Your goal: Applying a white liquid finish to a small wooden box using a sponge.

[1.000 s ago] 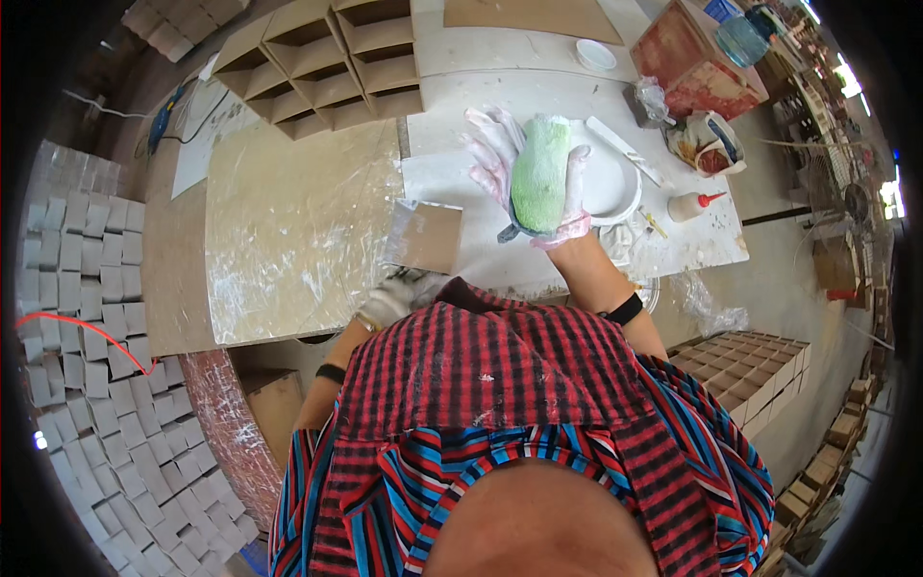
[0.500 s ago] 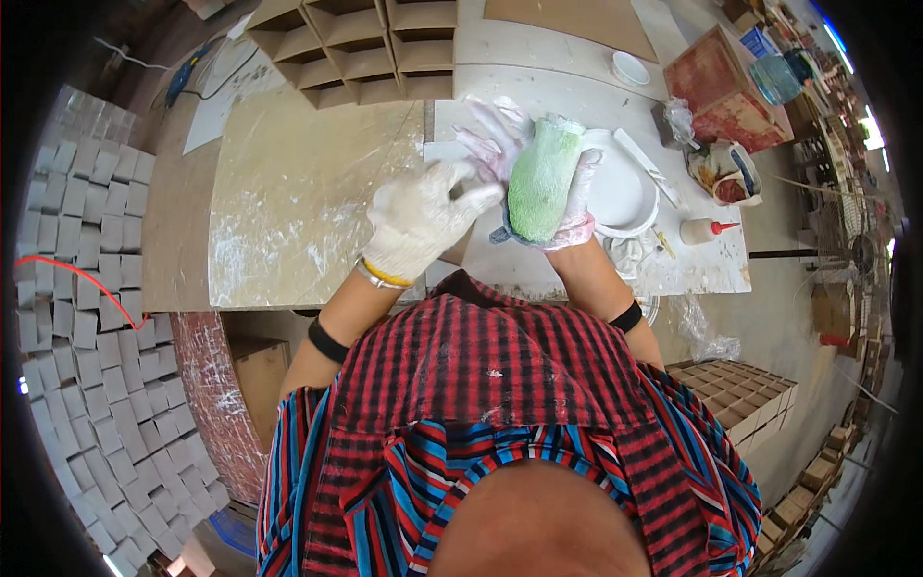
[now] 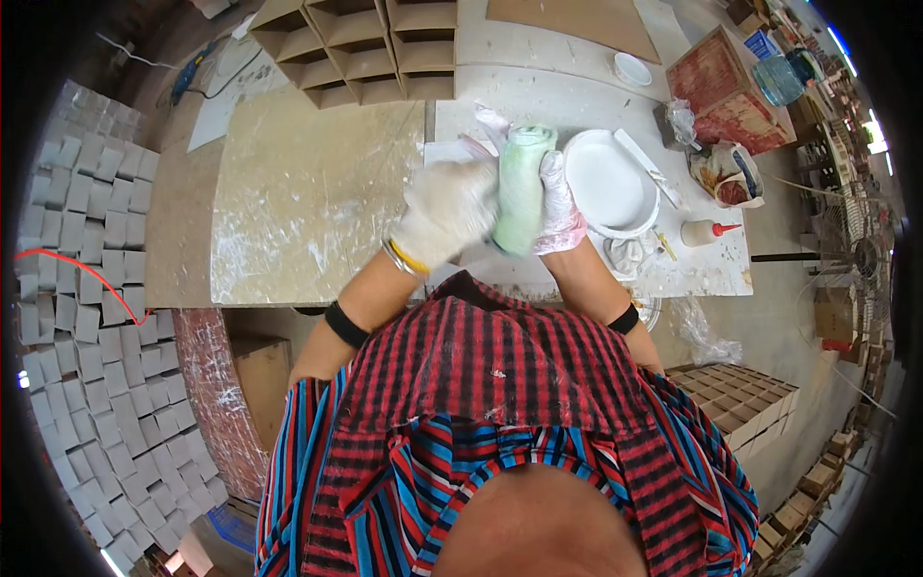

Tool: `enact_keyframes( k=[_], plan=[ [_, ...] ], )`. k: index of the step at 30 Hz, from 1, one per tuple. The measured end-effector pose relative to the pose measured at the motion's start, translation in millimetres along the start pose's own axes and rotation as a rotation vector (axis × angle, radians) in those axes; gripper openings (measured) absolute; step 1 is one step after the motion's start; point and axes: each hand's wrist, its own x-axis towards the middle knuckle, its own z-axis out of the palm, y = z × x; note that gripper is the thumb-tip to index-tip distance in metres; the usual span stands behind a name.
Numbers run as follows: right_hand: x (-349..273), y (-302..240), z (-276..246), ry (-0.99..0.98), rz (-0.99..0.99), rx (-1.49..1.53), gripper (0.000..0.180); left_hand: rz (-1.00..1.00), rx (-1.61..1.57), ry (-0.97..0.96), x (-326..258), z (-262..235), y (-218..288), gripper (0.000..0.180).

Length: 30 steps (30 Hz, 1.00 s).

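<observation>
A rolled or folded green cloth stands lengthwise in my right hand. That hand wears a whitish glove with pink stains; its thumb lies along the cloth's right side, and fingertips show beyond the cloth's upper left. My left hand, in a white knit glove, is up against the cloth's left side; motion smears its fingers. Just right of the cloth lies a round white shallow dish, with a white strip across its right rim. Both hands are above the near part of the white-stained worktable.
A brown cardboard divider grid stands at the table's far side. To the right are a white glue bottle with red tip, a small white bowl and a red-stained box. Stacked pale boxes fill the floor at left.
My left hand has moved right, up against the cloth. The cloth has shifted left and looks narrower and more upright, uncovering more of the white dish.
</observation>
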Motion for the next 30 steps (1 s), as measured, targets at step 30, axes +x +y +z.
enact_keyframes(
  k=[30],
  plan=[
    [-50, -27, -64, 0.333, 0.13, 0.388, 0.059, -0.763, -1.397, 0.064, -130, 23, -171, 0.03]
  ],
)
